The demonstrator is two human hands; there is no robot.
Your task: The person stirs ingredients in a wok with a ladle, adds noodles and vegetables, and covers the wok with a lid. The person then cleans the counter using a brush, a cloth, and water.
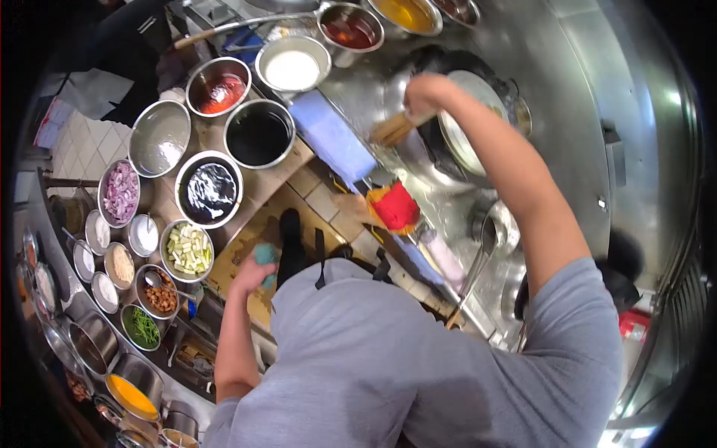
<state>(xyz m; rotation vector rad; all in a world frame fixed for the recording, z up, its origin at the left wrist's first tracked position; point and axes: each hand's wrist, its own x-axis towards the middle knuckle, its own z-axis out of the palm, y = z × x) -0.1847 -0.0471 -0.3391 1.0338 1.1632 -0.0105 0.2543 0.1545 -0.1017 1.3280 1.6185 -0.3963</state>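
Observation:
My right hand (427, 95) reaches far forward over the steel stove top, fingers closed round a bamboo wok brush (393, 130). The brush's end points left, over the metal surface. Right beside that hand is a wok (472, 123) with a pale, shiny inside, partly covered by my forearm. Low at my left side, my left hand (250, 275) is closed on a crumpled green cloth (264, 259). That hand is close to a bowl of chopped pale-green vegetable (188, 252), but apart from it.
Bowls of dark sauce (259, 133), white liquid (292, 69) and red sauce (222, 91) crowd the counter ahead. Chopped onion (120, 193) and several seasoning bowls line the left. A folded blue cloth (332, 138) and a red cloth (396, 207) lie along the stove edge. A ladle (485, 239) rests right.

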